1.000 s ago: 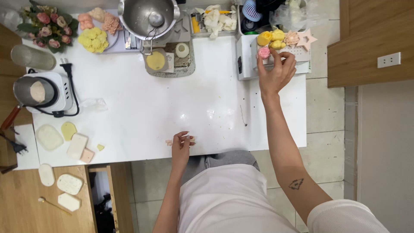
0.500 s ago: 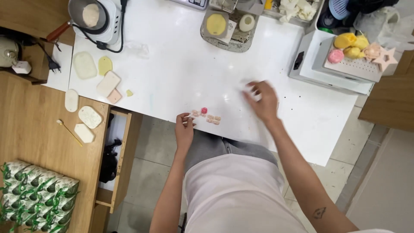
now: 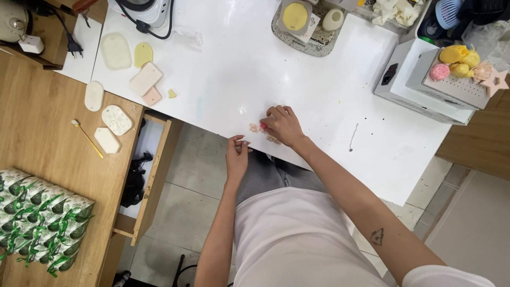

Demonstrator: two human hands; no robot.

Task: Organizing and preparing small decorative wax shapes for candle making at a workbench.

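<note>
**Near the table edge, small pink pieces under my fingers**

At the near edge of the white table my right hand has its fingers pressed together on a small pink wax-like piece. More pale pink bits lie just beside it. My left hand rests at the rim; whether its fingers pinch anything, I cannot tell. Flat cream and yellow slabs lie far left, and an open wooden drawer stands below them. A grey perforated box with pink and yellow shapes stands far right.
</note>
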